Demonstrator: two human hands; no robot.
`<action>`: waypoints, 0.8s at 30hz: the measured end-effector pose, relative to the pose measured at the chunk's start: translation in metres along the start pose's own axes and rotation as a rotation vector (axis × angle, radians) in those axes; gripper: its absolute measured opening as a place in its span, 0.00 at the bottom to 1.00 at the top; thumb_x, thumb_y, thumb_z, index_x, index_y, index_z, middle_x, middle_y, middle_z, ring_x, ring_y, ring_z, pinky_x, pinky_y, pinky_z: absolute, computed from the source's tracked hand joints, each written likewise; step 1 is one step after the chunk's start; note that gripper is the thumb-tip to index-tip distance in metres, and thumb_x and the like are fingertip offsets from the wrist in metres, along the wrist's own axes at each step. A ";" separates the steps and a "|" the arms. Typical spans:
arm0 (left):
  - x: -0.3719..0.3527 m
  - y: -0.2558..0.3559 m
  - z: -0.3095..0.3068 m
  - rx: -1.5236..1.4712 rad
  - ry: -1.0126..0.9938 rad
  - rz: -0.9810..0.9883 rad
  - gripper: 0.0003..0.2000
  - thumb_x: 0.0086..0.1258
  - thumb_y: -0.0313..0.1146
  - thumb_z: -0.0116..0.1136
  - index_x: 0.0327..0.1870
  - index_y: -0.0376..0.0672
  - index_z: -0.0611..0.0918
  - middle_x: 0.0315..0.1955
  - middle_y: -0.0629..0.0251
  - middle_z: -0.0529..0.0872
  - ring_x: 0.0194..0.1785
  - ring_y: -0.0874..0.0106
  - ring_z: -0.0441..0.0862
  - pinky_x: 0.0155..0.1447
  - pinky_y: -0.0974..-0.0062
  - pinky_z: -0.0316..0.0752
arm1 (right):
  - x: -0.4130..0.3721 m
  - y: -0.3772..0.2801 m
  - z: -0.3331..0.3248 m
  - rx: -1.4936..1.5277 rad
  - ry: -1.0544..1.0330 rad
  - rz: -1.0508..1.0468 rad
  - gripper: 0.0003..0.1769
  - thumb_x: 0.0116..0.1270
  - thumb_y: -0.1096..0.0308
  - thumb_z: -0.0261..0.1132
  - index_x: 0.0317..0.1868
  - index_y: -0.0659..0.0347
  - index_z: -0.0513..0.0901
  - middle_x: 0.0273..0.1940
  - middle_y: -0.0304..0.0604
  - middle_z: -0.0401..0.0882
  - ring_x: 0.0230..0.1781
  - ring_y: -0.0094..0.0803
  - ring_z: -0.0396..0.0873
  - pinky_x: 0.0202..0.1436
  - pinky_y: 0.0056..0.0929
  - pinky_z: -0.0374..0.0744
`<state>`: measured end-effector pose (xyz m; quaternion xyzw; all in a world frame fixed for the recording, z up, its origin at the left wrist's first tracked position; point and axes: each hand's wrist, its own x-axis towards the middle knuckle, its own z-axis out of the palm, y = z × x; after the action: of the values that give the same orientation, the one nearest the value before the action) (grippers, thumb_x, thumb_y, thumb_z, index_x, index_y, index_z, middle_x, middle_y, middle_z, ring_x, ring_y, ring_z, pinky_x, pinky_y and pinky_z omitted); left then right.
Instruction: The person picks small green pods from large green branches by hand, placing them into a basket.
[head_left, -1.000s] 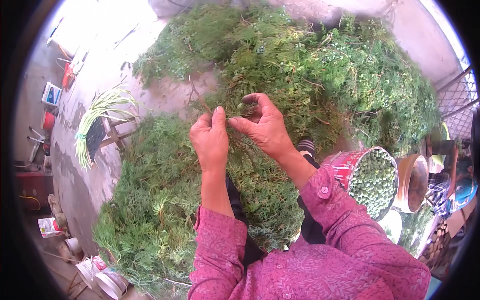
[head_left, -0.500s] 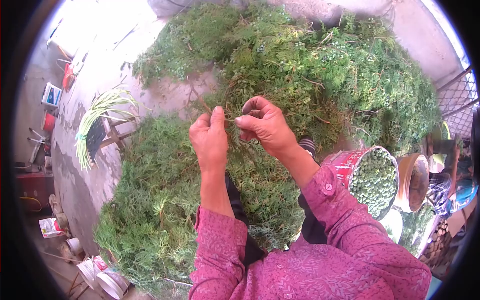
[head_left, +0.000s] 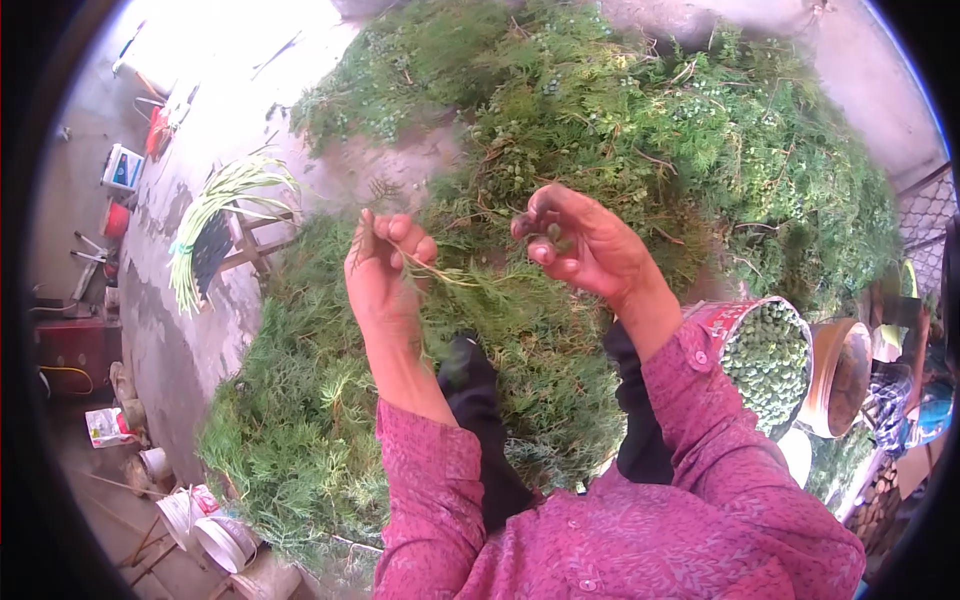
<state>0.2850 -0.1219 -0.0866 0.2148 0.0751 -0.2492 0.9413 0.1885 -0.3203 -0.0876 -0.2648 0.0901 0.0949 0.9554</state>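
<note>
My left hand (head_left: 380, 275) is closed on a thin green conifer sprig (head_left: 452, 276), whose stem points right from the fingers while feathery leaves hang by the wrist. To its right, my right hand (head_left: 600, 250) has its fingers curled around small green cones (head_left: 560, 240), partly hidden in the palm. A gap separates the hands. Beneath both lies a big heap of cut conifer branches (head_left: 320, 400). Right of my right forearm stands a red bucket (head_left: 716, 316), full to the brim with green cones (head_left: 768, 355).
More branches bearing bluish cones (head_left: 760, 150) are piled ahead. A bundle of long green stalks (head_left: 225, 195) rests on a wooden stool (head_left: 245, 245) at left. A tan tub (head_left: 832, 375) stands beyond the bucket. White containers (head_left: 222, 540) lie lower left.
My hands have moved apart, the left one leftward with the sprig and the right one rightward. Green cones now show in my right hand. The view has shifted slightly.
</note>
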 end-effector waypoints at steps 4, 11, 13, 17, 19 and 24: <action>0.002 0.000 -0.003 -0.228 -0.134 -0.080 0.11 0.69 0.35 0.45 0.25 0.42 0.71 0.21 0.68 0.70 0.19 0.78 0.57 0.25 0.79 0.55 | 0.003 0.004 -0.004 -0.177 0.051 0.008 0.08 0.63 0.65 0.61 0.39 0.59 0.75 0.31 0.39 0.77 0.24 0.21 0.75 0.18 0.12 0.67; 0.001 -0.007 0.003 -0.387 -0.317 -0.127 0.15 0.70 0.38 0.42 0.23 0.42 0.70 0.20 0.67 0.69 0.16 0.79 0.55 0.23 0.79 0.55 | 0.006 0.014 0.004 -0.372 0.088 0.000 0.11 0.57 0.66 0.66 0.39 0.59 0.77 0.30 0.35 0.77 0.25 0.17 0.73 0.21 0.12 0.67; 0.000 -0.011 0.005 -0.409 -0.378 -0.117 0.16 0.71 0.38 0.41 0.22 0.42 0.69 0.20 0.67 0.69 0.16 0.79 0.55 0.23 0.79 0.55 | 0.006 0.021 0.011 -0.539 0.052 0.086 0.13 0.55 0.65 0.68 0.39 0.59 0.77 0.28 0.33 0.76 0.25 0.16 0.73 0.21 0.13 0.67; 0.001 -0.018 0.007 -0.353 -0.513 -0.127 0.18 0.71 0.41 0.38 0.21 0.43 0.69 0.20 0.66 0.69 0.15 0.79 0.55 0.22 0.79 0.55 | 0.009 0.035 0.014 -0.511 -0.045 0.109 0.17 0.52 0.63 0.70 0.39 0.62 0.77 0.28 0.32 0.77 0.23 0.17 0.72 0.23 0.14 0.67; 0.001 -0.018 0.007 -0.316 -0.546 -0.126 0.18 0.71 0.41 0.37 0.20 0.43 0.68 0.19 0.66 0.68 0.15 0.79 0.55 0.22 0.78 0.55 | 0.008 0.033 0.018 -0.534 -0.035 0.095 0.17 0.51 0.63 0.71 0.38 0.62 0.77 0.28 0.32 0.77 0.23 0.16 0.72 0.23 0.14 0.67; 0.001 -0.020 0.007 -0.295 -0.562 -0.141 0.19 0.71 0.42 0.37 0.19 0.44 0.67 0.19 0.67 0.68 0.15 0.79 0.55 0.21 0.78 0.54 | 0.006 0.045 0.026 -0.705 -0.047 0.055 0.14 0.51 0.64 0.71 0.35 0.61 0.78 0.27 0.31 0.76 0.24 0.14 0.70 0.25 0.14 0.68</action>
<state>0.2759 -0.1415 -0.0880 -0.0070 -0.1377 -0.3496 0.9267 0.1869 -0.2678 -0.0887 -0.5736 0.0367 0.1519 0.8041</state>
